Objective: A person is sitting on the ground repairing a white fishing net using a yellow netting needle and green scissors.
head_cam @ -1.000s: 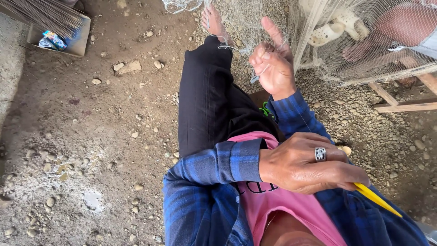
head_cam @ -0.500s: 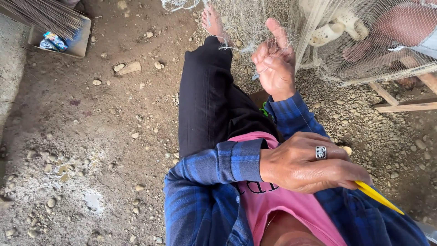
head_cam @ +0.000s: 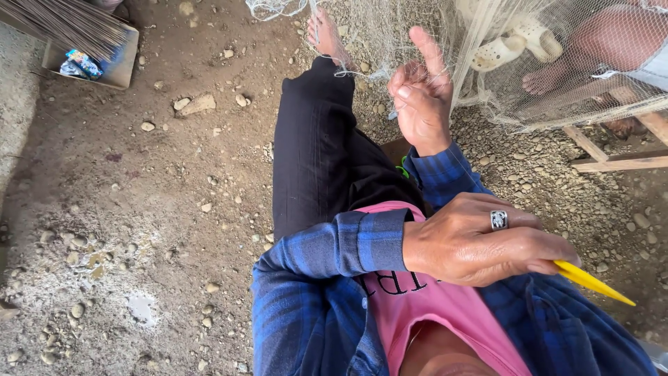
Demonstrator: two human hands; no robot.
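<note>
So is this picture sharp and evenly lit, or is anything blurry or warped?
Head view: soft, even daylight with no glare or hard shadows; the right hand at the net is sharp, the left hand holding the yellow tool looms large and close, and the edges look stretched by a wide lens.

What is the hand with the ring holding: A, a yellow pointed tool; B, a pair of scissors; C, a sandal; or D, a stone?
A: the left hand, the one wearing the ring, is closed around a yellow pointed tool whose tip sticks out past the fingers, while the right hand is up at the fishing net.
</note>
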